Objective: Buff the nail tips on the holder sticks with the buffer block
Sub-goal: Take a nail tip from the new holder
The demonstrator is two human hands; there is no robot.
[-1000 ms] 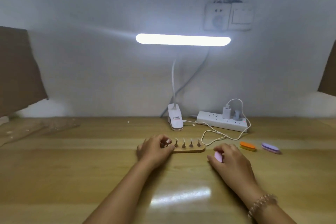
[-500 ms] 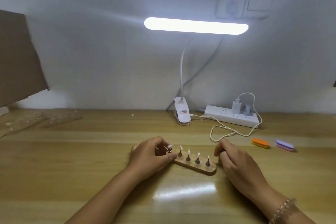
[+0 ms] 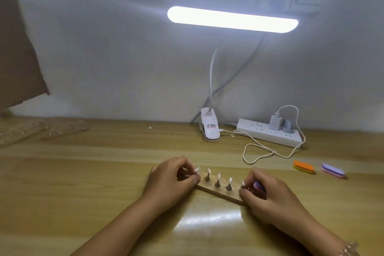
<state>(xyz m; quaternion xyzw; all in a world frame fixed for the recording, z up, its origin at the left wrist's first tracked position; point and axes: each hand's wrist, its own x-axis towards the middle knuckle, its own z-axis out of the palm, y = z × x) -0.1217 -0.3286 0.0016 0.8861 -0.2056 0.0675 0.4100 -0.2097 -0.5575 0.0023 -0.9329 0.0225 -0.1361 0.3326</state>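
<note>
A wooden holder base (image 3: pixel 222 193) lies slanted on the desk with several metal holder sticks, each carrying a pale nail tip (image 3: pixel 218 176). My left hand (image 3: pixel 172 178) pinches the leftmost stick and its nail tip at the base's left end. My right hand (image 3: pixel 268 193) grips a small purple-pink buffer block (image 3: pixel 258 186), held against the rightmost nail tip (image 3: pixel 243 184). That stick's lower part is hidden by my fingers.
An orange-yellow buffer block (image 3: pixel 303 166) and a purple buffer block (image 3: pixel 333 170) lie to the right. Behind stand a clip lamp base (image 3: pixel 209 129), a white power strip (image 3: pixel 268 134) and a looping white cable (image 3: pixel 257 153). Brown cardboard (image 3: pixel 18 58) hangs at the left.
My right hand has shifted left to the holder's right end, bringing the buffer block to the rightmost nail tip. The holder base now lies slanted. My left hand keeps its pinch.
</note>
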